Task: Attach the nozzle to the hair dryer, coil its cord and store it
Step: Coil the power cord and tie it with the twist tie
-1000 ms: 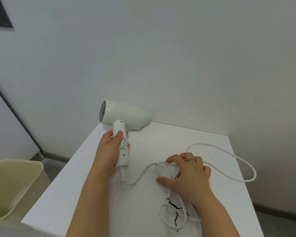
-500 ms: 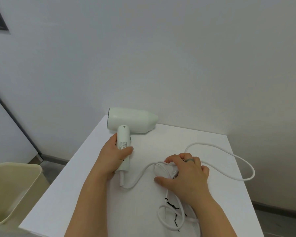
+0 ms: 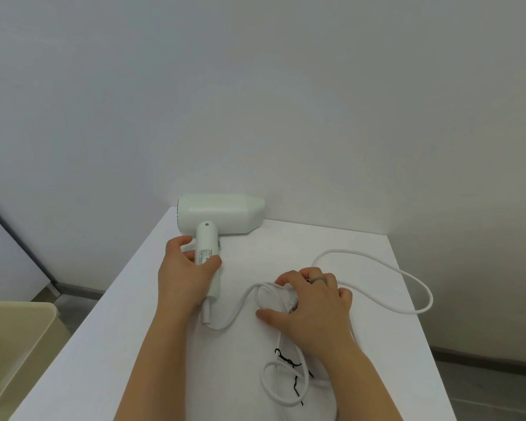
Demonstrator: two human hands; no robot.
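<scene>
Nearest the person, just under the right forearm, what appears to be a flat white fabric pouch point(image 3: 319, 399) with a thin black drawstring point(image 3: 286, 360) is laid on the white table point(image 3: 134, 344), with one small loop of the white round power cord point(image 3: 431, 299) resting across it; whether anything is inside the pouch cannot be told. Just beyond it, the right hand point(image 3: 316, 308) is curled down over a gathered bend of the cord, with the thumb spread on the table. To its left, the left hand point(image 3: 182, 278) is wrapped round the handle of the pale white plastic hair dryer point(image 3: 219, 215), whose barrel lies beyond the fingers, near the wall. The tapered front end suggests that the nozzle is already fitted, so coiling is judged to be the step in hand. It would best be done with the handle kept steady in the left hand while the cord is drawn in by the right in even, loose loops, starting at the handle end, so that the wide loop lying right of the right hand is taken up without kinks or strain at the cord's root. Well to the left of the left hand and below table height, a beige plastic bin point(image 3: 22, 344) is seen; only part of its inside is shown, and nothing can be made out there
</scene>
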